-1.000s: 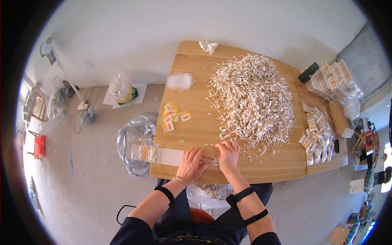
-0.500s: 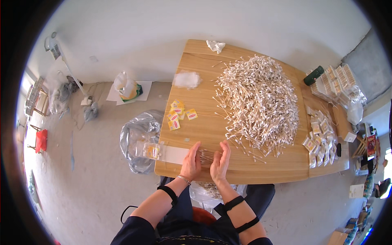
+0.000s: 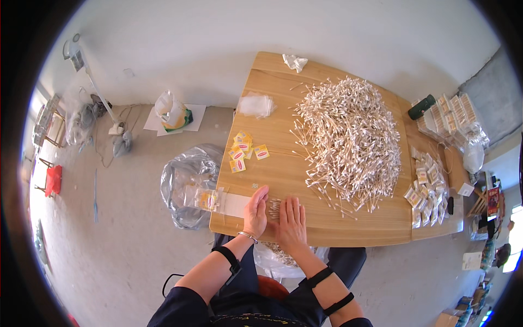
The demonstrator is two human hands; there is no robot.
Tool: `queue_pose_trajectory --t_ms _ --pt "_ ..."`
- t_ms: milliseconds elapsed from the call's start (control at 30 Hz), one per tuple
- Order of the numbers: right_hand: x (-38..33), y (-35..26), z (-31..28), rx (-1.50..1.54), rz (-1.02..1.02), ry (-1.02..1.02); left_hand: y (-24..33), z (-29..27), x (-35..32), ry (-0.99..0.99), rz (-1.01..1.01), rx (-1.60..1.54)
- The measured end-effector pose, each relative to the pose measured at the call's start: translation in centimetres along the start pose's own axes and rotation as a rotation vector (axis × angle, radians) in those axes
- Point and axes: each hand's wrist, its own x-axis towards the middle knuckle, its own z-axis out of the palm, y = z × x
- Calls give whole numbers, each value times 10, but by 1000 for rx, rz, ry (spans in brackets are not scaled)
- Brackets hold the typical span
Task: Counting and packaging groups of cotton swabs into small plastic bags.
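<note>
A small bundle of cotton swabs lies on the table between my two hands, its white tips showing. My left hand stands on its edge at the left end of the bundle, its fingers extended and its palm toward the swabs. Flat over the right part of the bundle lies my right hand, fingers outstretched and side by side, hiding the swabs beneath. Left of my left hand is a white strip, with a clear plastic packet at its far left end. A big heap of loose cotton swabs covers the table beyond my right hand.
Yellow-and-white cards and clear bags lie on the wooden table's left side. Filled packets pile up at the right, below stacked swab packs. A large plastic bag sits beside the left edge.
My right hand has turned from upright on its edge to palm down over the swabs. My left hand stays at the bundle's left end. The whole view has shifted slightly.
</note>
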Motion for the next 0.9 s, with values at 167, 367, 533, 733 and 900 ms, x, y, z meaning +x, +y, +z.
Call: queue_pose_trajectory --t_ms 167,367,533,733,900 --pt "10 21 2 108 -48 271 2 -2 2 -11 9 36" --pt "17 22 4 62 -114 311 -5 -4 3 -8 -19 80" --pt "23 26 7 -25 -165 310 -6 -3 5 -16 -46 77" --pt "16 18 -19 112 -194 309 -7 -3 4 38 -60 -115" --pt "-2 26 -14 50 -175 205 -6 -6 5 -34 -103 -39"
